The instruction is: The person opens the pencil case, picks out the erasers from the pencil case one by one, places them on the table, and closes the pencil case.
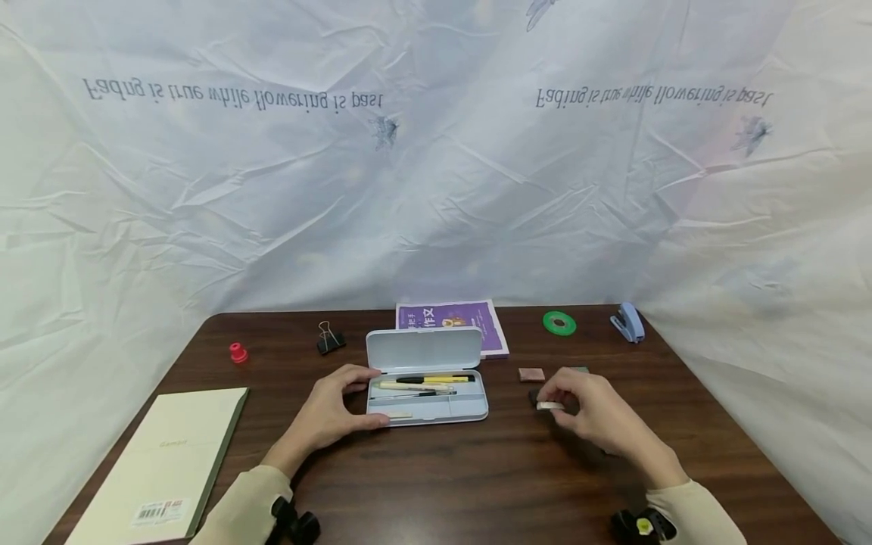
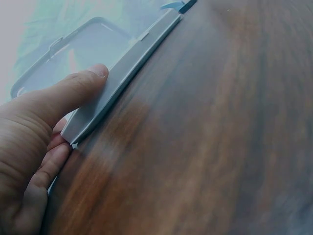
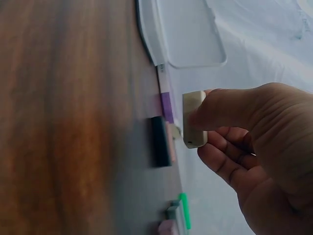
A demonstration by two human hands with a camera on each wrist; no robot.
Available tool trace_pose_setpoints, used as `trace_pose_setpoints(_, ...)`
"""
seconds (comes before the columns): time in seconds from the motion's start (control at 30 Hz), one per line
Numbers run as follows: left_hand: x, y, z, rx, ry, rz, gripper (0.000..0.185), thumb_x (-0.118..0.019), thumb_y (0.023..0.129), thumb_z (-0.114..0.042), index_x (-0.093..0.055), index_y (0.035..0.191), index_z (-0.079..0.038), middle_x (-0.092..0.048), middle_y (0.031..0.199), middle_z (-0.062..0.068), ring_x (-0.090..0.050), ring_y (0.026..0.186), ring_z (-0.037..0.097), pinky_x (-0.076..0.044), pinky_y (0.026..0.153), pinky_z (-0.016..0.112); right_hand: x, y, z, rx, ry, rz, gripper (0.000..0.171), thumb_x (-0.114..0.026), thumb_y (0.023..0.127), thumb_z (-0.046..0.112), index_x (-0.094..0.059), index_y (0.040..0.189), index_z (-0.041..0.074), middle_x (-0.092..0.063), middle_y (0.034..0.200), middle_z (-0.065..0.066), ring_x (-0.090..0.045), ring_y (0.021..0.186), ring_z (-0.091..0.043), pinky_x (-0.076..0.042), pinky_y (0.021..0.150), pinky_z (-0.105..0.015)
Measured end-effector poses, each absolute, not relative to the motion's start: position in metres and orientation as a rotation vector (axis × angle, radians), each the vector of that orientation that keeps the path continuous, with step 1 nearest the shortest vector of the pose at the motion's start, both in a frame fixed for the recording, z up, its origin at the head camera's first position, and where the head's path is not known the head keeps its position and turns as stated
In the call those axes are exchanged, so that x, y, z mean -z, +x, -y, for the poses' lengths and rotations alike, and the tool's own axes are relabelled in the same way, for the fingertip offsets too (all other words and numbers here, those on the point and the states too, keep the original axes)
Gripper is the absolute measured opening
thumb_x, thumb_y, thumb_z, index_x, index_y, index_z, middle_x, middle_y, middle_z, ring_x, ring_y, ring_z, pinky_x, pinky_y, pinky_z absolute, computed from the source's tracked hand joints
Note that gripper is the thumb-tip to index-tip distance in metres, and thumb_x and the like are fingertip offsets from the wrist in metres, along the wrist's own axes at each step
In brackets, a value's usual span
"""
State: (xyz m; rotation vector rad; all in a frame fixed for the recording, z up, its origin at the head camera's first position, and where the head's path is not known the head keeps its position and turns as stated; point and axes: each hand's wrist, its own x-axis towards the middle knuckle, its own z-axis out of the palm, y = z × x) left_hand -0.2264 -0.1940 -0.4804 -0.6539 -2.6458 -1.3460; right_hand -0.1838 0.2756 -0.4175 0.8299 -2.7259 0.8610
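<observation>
My left hand (image 1: pixel 331 403) grips the left end of an open pale blue pencil case (image 1: pixel 424 350), the thumb at its front edge and the fingers round the back left side. In the left wrist view, the thumb lies on the front wall of the case (image 2: pixel 139 54). Pens (image 1: pixel 436 379) and a small white eraser (image 1: pixel 400 415) lie inside. To the right of the case, my right hand (image 1: pixel 602 412) pinches a whitish eraser (image 3: pixel 193 129) between thumb and fingers. Below it in the right wrist view stands a dark block (image 3: pixel 160 142).
A pinkish block (image 1: pixel 531 375) and a partly hidden green one (image 1: pixel 580 369) lie by the right hand. Behind are a purple book (image 1: pixel 493 325), green tape roll (image 1: pixel 559 323), blue stapler (image 1: pixel 628 323), binder clip (image 1: pixel 331 341) and red object (image 1: pixel 238 353). A cream notebook (image 1: pixel 163 446) lies left.
</observation>
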Motion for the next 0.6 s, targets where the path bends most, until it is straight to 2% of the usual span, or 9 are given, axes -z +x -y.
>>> trace_pose_setpoints(0.33,0.481,-0.225,0.194,1.342,-0.645,2.646,0.078,-0.103,0.078,-0.051,-0.074,0.143,-0.018,-0.072,0.139,-0.004,-0.072,0.128,0.024,-0.062,0.112,0.046,0.43,-0.188,-0.282,-0.852,0.794,2.887,0.033,-0.087,0.092,-0.004,-0.078,0.101,0.027,-0.068,0.098,0.012,-0.062,0.085,-0.003,-0.059,0.07,-0.026)
trace_pose_setpoints(0.6,0.481,-0.226,0.194,1.335,-0.647,2.638,0.077,-0.103,0.078,-0.051,-0.075,0.142,-0.018,-0.072,0.139,-0.004,-0.072,0.128,0.022,-0.062,0.112,0.045,0.428,-0.187,-0.285,-0.857,0.882,2.905,0.026,-0.089,0.095,0.005,-0.08,0.099,0.029,-0.067,0.097,0.013,-0.062,0.084,-0.006,-0.058,0.07,-0.026)
